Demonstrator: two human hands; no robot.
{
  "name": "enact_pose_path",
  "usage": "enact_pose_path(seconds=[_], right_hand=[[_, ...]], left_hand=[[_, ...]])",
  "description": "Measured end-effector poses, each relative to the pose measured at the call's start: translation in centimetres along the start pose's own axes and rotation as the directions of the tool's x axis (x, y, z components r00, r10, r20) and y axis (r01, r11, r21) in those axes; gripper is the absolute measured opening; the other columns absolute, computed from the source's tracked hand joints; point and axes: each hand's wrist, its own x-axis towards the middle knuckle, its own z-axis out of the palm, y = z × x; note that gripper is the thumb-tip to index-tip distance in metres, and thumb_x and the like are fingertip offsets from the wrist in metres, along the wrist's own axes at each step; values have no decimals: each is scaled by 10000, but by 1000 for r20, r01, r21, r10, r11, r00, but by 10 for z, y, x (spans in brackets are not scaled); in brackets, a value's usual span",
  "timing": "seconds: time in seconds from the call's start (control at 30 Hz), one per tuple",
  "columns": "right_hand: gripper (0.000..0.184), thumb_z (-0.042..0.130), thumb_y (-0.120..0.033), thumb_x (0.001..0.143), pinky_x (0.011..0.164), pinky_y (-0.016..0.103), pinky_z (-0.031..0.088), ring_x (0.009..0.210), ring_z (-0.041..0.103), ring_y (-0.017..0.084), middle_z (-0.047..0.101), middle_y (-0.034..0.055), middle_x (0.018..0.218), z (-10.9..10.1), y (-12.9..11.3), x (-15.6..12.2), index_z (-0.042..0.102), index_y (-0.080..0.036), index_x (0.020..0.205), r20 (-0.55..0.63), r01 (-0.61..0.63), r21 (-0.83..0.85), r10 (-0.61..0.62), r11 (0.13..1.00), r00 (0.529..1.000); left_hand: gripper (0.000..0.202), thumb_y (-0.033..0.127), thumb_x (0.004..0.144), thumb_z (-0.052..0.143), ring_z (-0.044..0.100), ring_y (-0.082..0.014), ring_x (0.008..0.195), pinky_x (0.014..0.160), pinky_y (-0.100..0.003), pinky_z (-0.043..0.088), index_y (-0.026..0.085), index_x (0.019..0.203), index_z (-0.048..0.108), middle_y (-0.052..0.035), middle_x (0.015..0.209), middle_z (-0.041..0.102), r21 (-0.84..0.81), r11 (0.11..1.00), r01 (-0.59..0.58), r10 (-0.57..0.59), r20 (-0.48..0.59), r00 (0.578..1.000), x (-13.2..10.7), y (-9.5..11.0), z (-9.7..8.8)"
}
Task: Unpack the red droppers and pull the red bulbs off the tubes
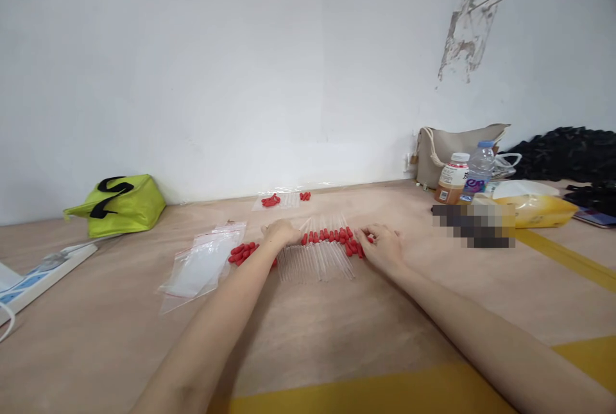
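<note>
A row of thin clear tubes (315, 264) lies side by side on the table, with red rubber bulbs (325, 235) across its middle. More clear tubes point away behind the bulbs. My left hand (283, 232) rests at the left end of the row, fingertips beside the first bulb; its grip is partly hidden. At the right end, my right hand (384, 245) has its fingers curled around a red bulb, next to several loose ones (353, 248). Another pile of red bulbs (242, 252) lies left of my left forearm, which covers part of it.
Clear zip bags (199, 266) lie to the left. Near the wall is a bag with red bulbs (271, 200). A green pouch (128, 203) and power strip (45, 279) are far left; bottles (452, 178), a beige bag (426, 157) and a yellow pack (541, 203) stand right.
</note>
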Motion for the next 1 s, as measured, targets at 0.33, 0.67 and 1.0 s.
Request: enact_pose_path(seconds=[0.33,0.67,1.0], right_hand=[[341,517,-363,797,832,357,337,946,497,196,572,72,1050,-5,-39,-24,560,-225,1106,-30,527,131,-528,840,849],[188,481,-277,849,851,382,225,705,475,127,605,-21,611,4,-61,-42,632,-244,955,51,685,165,-700,710,713],[162,479,-257,836,843,383,194,656,432,109,579,-30,572,4,-57,-50,640,-231,837,42,752,146,-764,643,644]], left_hand=[[119,239,806,454,546,-190,797,800,-369,287,188,774,558,-28,776,636,170,869,-465,493,-378,783,-114,-48,-6],[72,233,809,521,530,-148,735,739,-333,296,182,813,572,-8,773,649,64,790,-610,565,-463,683,-130,-46,13],[108,246,817,534,462,-137,651,727,-348,279,208,761,618,8,634,601,174,694,-698,694,-418,586,-136,-53,11]])
